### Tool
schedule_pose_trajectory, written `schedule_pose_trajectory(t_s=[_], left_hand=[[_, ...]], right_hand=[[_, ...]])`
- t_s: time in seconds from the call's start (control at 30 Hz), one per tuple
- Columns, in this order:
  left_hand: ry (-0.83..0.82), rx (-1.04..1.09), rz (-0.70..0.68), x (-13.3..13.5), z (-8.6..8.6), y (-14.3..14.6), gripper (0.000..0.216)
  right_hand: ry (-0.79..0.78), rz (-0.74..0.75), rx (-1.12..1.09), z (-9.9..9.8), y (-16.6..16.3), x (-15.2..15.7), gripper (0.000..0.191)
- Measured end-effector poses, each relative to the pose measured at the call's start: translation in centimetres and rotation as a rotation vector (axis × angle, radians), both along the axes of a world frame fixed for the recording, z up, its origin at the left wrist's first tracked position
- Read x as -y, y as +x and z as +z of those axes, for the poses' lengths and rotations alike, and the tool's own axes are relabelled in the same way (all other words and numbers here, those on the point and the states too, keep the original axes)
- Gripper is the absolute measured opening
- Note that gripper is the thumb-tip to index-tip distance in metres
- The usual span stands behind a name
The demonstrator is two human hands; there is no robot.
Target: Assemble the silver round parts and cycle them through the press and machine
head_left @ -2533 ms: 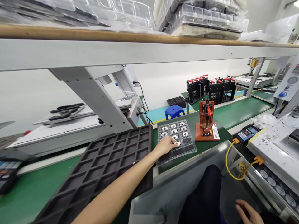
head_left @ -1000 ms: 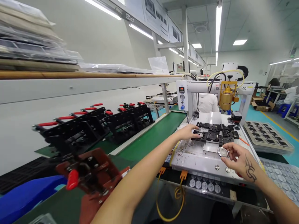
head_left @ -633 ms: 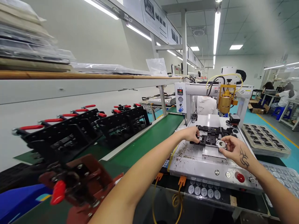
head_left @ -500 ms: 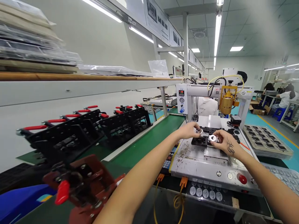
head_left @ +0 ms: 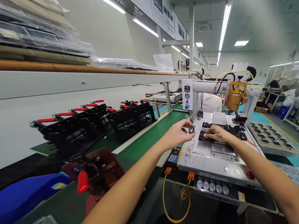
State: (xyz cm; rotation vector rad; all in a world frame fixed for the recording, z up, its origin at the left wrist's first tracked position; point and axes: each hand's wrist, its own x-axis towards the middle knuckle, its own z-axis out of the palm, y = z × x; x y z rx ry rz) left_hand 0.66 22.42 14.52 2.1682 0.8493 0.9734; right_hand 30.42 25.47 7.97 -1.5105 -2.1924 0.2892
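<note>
In my left hand (head_left: 178, 135), a small round part (head_left: 192, 129) with a shiny rim and a dark brownish face is pinched between thumb and fingers. It is held in the air just left of the black fixture (head_left: 240, 135) on the machine's bed. My right hand (head_left: 218, 134) is lowered onto the left end of that fixture. Its fingertips are closed on a silver disc (head_left: 204, 135), mostly hidden by the fingers; whether the disc is seated in the fixture I cannot tell.
Above the bed hangs a gold cylindrical machine head (head_left: 234, 101). Buttons, one a red knob (head_left: 250, 175), line the bed's front. A tray of dark parts (head_left: 271, 135) lies right. Black racks with red-handled clamps (head_left: 77, 124) stand left, and a red-brown clamp fixture (head_left: 102, 168) is nearer.
My left hand has drawn left, away from the fixture, with the round part. My right hand has moved the silver disc down to the fixture's left end. The view has shifted slightly.
</note>
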Motion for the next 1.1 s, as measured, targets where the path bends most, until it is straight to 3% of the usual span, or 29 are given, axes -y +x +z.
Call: schedule_pose_trajectory(t_s=[0.2, 0.27, 0.33, 0.5, 0.57, 0.67, 0.77, 0.87, 0.93, 1.1], left_hand=[[-0.075, 0.185, -0.058, 3.7, -0.7, 0.3, 0.036], [-0.108, 0.223, -0.058, 5.5, -1.7, 0.5, 0.036], [-0.119, 0.241, -0.022, 7.6, -3.4, 0.4, 0.037], [-0.165, 0.134, 0.066, 11.2, -9.3, -0.6, 0.035], [-0.225, 0.093, 0.024, 11.8, -11.6, -0.2, 0.034], [-0.307, 0.057, -0.085, 12.2, -14.7, 1.2, 0.034], [-0.322, -0.013, -0.206, 12.4, -17.5, 3.3, 0.035], [-0.256, -0.088, -0.351, 12.2, -20.5, 6.0, 0.038], [-0.170, -0.124, -0.403, 11.8, -22.2, 7.9, 0.039], [-0.062, -0.208, -0.438, 11.4, -25.0, 9.5, 0.045]], right_hand=[[0.193, -0.085, -0.034, 0.6, -0.6, 1.1, 0.021], [0.308, -0.176, -0.081, 0.6, 0.8, 3.8, 0.023], [0.429, -0.315, -0.130, -0.1, 3.3, 8.5, 0.028], [0.620, -0.694, -0.156, -5.9, 9.0, 22.7, 0.033], [0.628, -0.758, -0.146, -8.7, 10.0, 25.9, 0.037], [0.654, -0.810, -0.153, -11.6, 10.0, 27.4, 0.038], [0.636, -0.734, -0.163, -13.3, 7.7, 27.3, 0.025], [0.463, -0.437, -0.126, -15.1, 3.9, 26.8, 0.010], [0.354, -0.274, -0.091, -16.5, 1.9, 26.2, 0.014], [0.268, -0.225, -0.073, -19.3, 0.7, 25.3, 0.024]])
